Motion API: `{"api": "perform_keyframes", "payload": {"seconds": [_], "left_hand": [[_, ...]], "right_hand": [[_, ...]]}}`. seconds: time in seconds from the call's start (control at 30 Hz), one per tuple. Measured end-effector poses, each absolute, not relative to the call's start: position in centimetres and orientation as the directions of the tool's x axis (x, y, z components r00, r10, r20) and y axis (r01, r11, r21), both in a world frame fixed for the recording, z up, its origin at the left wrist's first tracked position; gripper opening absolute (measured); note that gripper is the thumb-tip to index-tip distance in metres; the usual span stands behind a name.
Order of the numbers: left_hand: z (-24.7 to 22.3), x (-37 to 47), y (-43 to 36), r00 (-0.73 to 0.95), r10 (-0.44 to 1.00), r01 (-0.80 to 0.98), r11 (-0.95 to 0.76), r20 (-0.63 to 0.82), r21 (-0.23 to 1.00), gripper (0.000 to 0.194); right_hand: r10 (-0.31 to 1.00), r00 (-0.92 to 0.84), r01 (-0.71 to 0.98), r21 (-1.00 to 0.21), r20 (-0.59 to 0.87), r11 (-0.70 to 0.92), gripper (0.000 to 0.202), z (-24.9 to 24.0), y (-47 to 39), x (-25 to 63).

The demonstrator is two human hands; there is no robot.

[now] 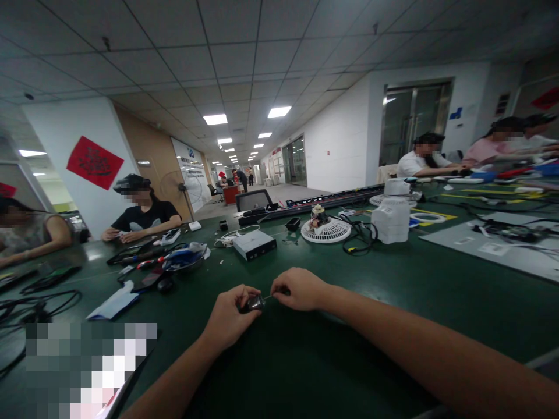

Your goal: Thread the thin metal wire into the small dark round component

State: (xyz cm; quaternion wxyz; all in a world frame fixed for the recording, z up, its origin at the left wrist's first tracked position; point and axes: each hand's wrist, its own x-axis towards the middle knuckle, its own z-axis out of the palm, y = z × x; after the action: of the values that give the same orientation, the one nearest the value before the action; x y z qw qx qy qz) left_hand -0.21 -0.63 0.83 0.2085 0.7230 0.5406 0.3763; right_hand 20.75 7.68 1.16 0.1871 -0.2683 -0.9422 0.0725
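Note:
My left hand (232, 314) holds a small dark, shiny cylindrical part (255, 302) between thumb and fingers, above the green table (332, 361). Just right of it, my right hand (299, 289) is closed in a pinch on a thin light piece (268, 297) that reaches to the end of the cylindrical part. What this thin piece is cannot be made out. A grey box-shaped device (255, 244) lies beyond my hands, with a white round fan grille (326, 230) to its right.
A white plastic housing (390, 221) and black cables (361, 238) are at the right. Cloth, tools and a blue bundle (186, 256) lie at the left, near a folded light cloth (114, 301). People sit at the table's far left and far right.

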Motion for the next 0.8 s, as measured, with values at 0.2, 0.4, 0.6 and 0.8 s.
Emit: {"api": "perform_keyframes", "payload": {"seconds": [0.2,0.4,0.6,0.8], "left_hand": [[0.7,-0.1,-0.7,0.172,0.943,0.634,-0.327,0.285,0.701,0.03],[0.6,-0.2,-0.4,0.156,0.946,0.665,-0.312,0.283,0.679,0.031],[0.6,-0.5,-0.5,0.168,0.942,0.663,-0.326,0.291,0.674,0.03],[0.8,-0.4,-0.5,0.202,0.935,0.709,-0.345,0.292,0.616,0.023]], "right_hand": [[0.517,-0.81,0.432,-0.314,0.276,0.845,0.024,1.1,7.6,20.7],[0.624,-0.757,0.584,-0.228,0.194,0.779,0.023,1.2,7.3,20.5],[0.822,-0.534,0.761,-0.31,0.199,0.57,0.023,1.0,7.7,20.0],[0.816,-0.569,0.649,-0.553,0.101,0.522,0.032,0.3,7.4,18.8]]}}
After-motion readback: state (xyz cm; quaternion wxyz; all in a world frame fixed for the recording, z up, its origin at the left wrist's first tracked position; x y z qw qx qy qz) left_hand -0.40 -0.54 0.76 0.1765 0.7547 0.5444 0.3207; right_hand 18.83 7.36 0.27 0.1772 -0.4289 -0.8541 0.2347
